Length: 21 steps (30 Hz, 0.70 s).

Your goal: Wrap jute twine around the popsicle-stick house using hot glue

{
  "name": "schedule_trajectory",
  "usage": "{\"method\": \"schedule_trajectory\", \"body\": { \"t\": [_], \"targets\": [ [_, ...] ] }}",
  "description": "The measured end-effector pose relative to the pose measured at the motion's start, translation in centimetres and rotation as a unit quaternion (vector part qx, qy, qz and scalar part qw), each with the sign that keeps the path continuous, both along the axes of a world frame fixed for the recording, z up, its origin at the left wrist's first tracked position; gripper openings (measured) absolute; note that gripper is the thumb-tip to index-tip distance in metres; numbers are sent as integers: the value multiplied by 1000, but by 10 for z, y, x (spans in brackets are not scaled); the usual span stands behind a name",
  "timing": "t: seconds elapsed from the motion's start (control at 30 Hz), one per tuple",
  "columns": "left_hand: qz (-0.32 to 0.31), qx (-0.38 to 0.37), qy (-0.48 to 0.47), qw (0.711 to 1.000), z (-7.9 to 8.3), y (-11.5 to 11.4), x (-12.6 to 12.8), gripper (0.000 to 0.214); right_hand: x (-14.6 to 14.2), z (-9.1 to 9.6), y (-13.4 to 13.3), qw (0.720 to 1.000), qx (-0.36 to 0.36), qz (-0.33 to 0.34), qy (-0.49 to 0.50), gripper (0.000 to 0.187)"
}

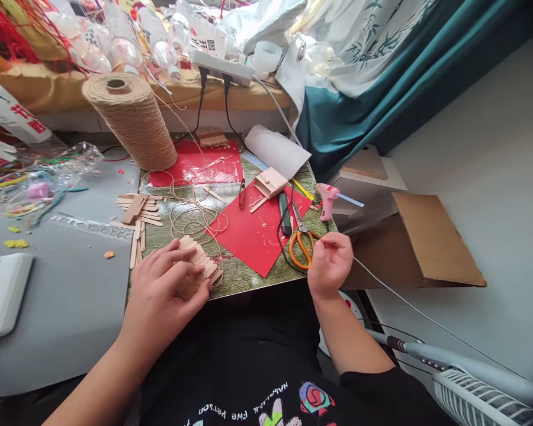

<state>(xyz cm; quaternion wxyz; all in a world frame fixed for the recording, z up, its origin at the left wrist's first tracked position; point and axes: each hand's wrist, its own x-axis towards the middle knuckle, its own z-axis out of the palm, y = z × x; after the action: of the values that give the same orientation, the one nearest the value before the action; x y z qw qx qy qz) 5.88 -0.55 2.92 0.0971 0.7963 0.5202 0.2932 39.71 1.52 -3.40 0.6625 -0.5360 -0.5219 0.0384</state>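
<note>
My left hand lies over a small panel of craft sticks at the table's front edge, fingers curved across it and thumb at its near side. Twine is wound round part of the panel, and loose twine loops lie just beyond it. My right hand is raised by the front right corner with fingers curled in. Whatever it may hold is hidden. Beside it are orange-handled scissors and a dark green utility knife. A pink glue gun with a clear glue stick stands at the right edge.
A tall twine spool stands at the back left. Craft sticks are piled at left. A little wooden box sits by a red sheet. Behind are a paper roll and a power strip. A cardboard box is at right.
</note>
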Motion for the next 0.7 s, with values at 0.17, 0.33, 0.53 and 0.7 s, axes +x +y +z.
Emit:
{"method": "schedule_trajectory", "body": {
  "t": [0.17,0.33,0.53,0.7],
  "targets": [
    [3,-4,-1,1000,-1,0,0,14,69,-19,38,977,-140,-158,9,38],
    [-7,-7,4,1000,1,2,-2,12,106,-27,89,956,-260,-133,1,64],
    [-15,-10,3,1000,1,3,-5,14,105,-11,126,933,-358,-40,-16,42],
    [-26,-15,4,1000,0,3,-8,16,94,9,117,929,-367,-41,-40,38]
  ]
}}
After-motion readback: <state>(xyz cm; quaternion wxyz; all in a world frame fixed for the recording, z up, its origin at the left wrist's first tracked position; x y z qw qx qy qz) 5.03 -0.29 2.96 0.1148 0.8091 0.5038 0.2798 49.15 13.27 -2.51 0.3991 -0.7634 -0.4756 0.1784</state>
